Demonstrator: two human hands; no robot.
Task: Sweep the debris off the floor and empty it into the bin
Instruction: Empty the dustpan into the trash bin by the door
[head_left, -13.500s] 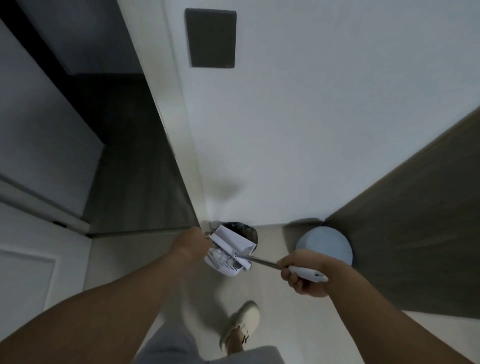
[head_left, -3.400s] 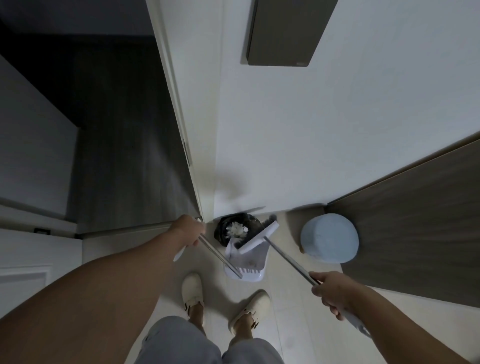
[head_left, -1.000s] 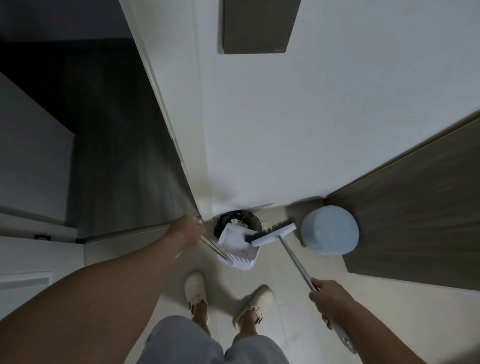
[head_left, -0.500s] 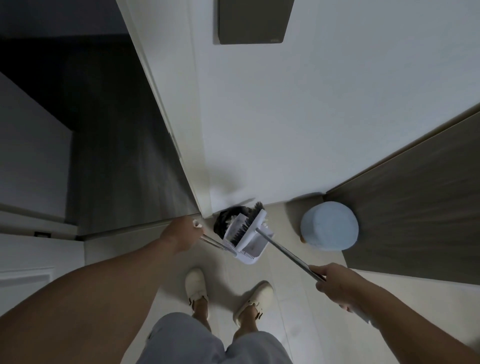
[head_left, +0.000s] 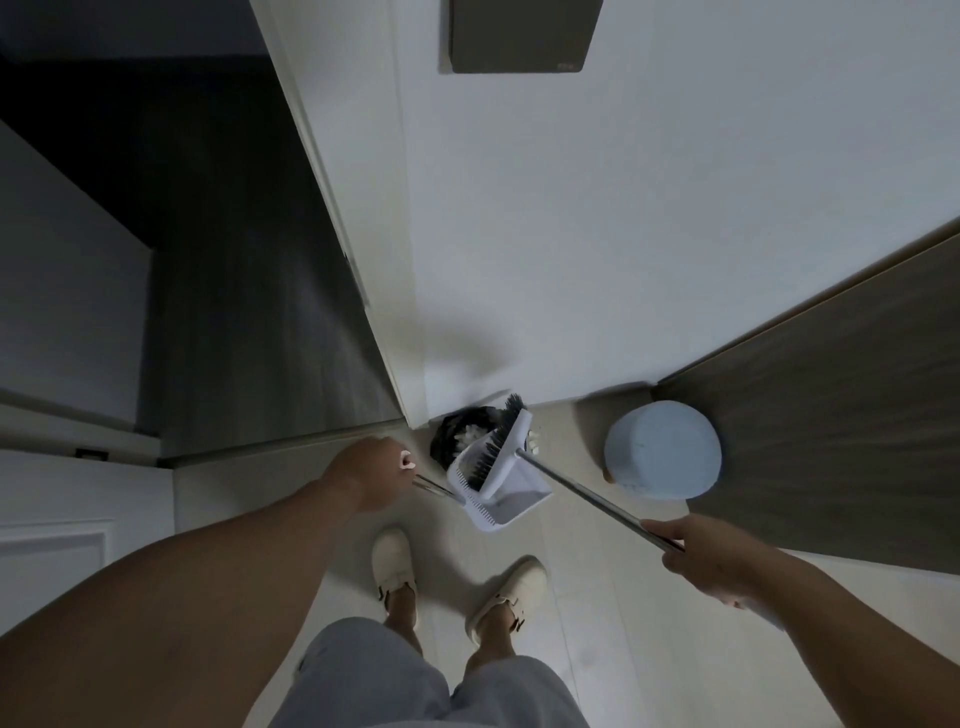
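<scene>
Left hand (head_left: 370, 478) fingers clamp dustpan (head_left: 501, 488) handle; right hand (head_left: 701, 558) fingers clamp broom (head_left: 582, 491) handle

The dustpan (head_left: 498, 488) and broom (head_left: 496, 449) hide most of the bin (head_left: 457, 434).

I see the pale tiled floor (head_left: 587, 613) at lower centre carrying a black-lined bin (head_left: 457, 434) against the wall corner, a round light-blue stool (head_left: 663, 450) to its right, and two cream slip-on shoes (head_left: 393, 564) below them.
</scene>
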